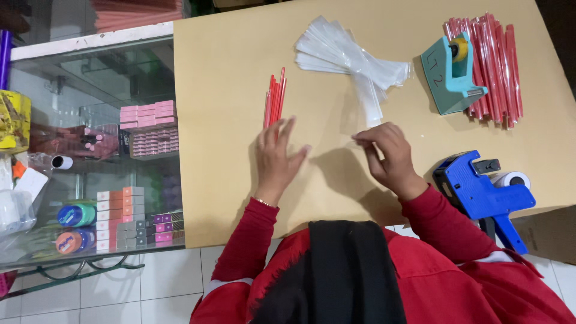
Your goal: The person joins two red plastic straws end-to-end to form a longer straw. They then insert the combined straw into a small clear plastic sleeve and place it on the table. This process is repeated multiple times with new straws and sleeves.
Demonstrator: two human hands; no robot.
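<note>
Pinching the near end of a clear plastic sleeve [367, 108], the right hand [389, 157] had thumb and fingertips pressed together on it, near the middle of the tan table [228, 180]. Left hand [277, 157] lay flat, fingers spread, palm down on the table, covering the near ends of a small bunch of red sticks [275, 101]; nothing gripped. Both sleeves were dark red.

Near right edge: blue price-label gun [480, 195] with a white label roll, lying on the table, handle hanging past the near edge. Just left of the table stood a glass display case [90, 150] holding pink and grey small boxes and round tubs.

Farther out, the held sleeve ran up into a fanned pile of clear plastic sleeves [336, 51], past the table's middle. Toward the far right corner: teal tape dispenser [453, 75], touching a big bundle of wrapped red sticks [495, 66] lying behind and beside it. Loose red sticks pointed away from the person, well apart from the wrapped bundle. Whether the pinched sleeve held anything inside, couldn't tell.
</note>
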